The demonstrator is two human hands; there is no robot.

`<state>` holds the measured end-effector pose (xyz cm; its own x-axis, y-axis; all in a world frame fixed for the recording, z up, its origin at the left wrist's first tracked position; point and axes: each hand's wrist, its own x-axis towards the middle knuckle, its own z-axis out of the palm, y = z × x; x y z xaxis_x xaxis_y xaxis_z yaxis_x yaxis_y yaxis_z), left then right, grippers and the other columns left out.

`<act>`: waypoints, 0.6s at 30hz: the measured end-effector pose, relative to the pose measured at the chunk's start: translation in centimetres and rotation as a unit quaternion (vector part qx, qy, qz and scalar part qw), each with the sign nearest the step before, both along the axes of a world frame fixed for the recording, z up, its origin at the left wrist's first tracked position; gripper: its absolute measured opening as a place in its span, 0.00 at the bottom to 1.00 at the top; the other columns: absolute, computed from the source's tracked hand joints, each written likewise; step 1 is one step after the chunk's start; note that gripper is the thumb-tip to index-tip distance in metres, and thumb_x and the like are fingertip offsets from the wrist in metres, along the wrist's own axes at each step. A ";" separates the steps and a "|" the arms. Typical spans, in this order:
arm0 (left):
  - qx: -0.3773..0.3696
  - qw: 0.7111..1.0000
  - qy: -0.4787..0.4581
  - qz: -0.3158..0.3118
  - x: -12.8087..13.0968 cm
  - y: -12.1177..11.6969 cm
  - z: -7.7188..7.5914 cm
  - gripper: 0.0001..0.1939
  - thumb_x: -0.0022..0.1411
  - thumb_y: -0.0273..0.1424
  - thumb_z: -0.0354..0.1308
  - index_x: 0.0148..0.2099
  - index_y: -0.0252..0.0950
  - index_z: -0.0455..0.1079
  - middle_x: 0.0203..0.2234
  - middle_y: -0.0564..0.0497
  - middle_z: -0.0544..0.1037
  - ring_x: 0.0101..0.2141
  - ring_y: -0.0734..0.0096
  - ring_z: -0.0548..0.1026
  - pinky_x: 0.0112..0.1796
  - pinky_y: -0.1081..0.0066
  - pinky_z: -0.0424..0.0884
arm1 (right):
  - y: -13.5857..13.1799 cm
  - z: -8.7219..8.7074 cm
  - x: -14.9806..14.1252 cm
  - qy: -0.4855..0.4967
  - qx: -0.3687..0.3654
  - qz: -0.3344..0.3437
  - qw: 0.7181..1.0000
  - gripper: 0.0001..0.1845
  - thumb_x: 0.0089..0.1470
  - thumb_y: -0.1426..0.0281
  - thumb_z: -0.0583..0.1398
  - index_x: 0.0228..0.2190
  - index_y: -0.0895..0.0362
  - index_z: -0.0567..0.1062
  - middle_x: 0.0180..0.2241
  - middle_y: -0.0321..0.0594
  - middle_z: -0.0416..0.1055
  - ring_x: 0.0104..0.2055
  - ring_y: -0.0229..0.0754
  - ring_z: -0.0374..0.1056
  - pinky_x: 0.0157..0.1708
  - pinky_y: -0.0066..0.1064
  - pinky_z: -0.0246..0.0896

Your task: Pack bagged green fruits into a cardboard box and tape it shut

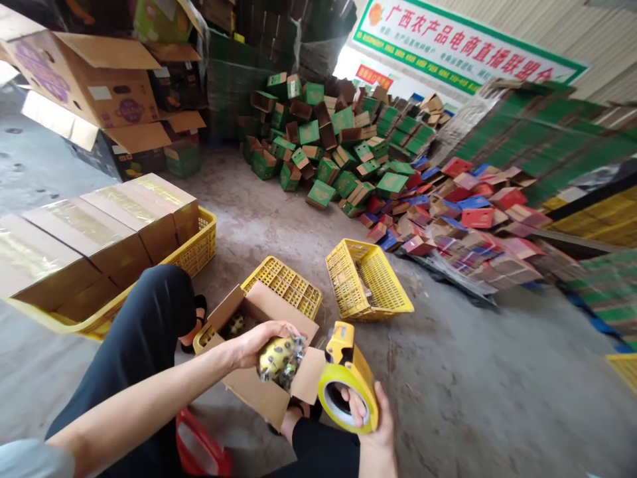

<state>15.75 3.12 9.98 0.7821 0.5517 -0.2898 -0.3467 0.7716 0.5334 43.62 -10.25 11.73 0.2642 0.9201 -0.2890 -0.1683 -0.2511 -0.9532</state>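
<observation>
One clear-plastic packet [277, 358], yellow with dark round blotches and crinkled and shiny at one end, was clasped in the left hand [255, 344] above the open cardboard box [283, 309]. The right hand [382, 419] gripped a yellow tape dispenser [355, 358], fingers [355, 405] inside its roll's hollow core.

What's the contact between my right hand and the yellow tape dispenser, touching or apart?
Touching. The head view shows the right hand gripping the yellow tape dispenser, with fingers visible inside the tape roll's hollow core.
</observation>
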 end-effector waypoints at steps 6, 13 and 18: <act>-0.091 0.972 -0.087 -0.199 -2.9 0.7 2.1 0.23 0.55 0.36 0.69 0.53 0.39 0.75 0.43 0.40 0.82 0.48 0.46 0.80 0.25 0.70 0.73 | -1.6 0.3 -1.3 -0.012 -0.002 0.023 1.000 0.34 0.47 0.35 0.62 0.11 0.48 0.65 0.07 0.34 0.53 0.08 0.38 0.50 0.12 0.37 0.52; -0.134 0.945 -0.185 -0.235 -2.9 0.0 2.4 0.26 0.56 0.34 0.66 0.58 0.37 0.72 0.43 0.40 0.82 0.49 0.49 0.80 0.26 0.71 0.78 | -2.1 0.9 -1.5 0.011 0.038 0.044 0.998 0.27 0.50 0.42 0.66 0.20 0.51 0.74 0.08 0.31 0.57 0.08 0.36 0.52 0.10 0.29 0.49; -0.118 0.930 -0.239 -0.253 -2.0 0.6 0.5 0.24 0.57 0.35 0.62 0.55 0.31 0.71 0.37 0.40 0.82 0.46 0.53 0.82 0.27 0.71 0.82 | -2.2 1.1 -1.9 0.028 0.072 0.059 0.995 0.25 0.55 0.45 0.65 0.25 0.55 0.75 0.09 0.29 0.60 0.09 0.32 0.55 0.11 0.24 0.53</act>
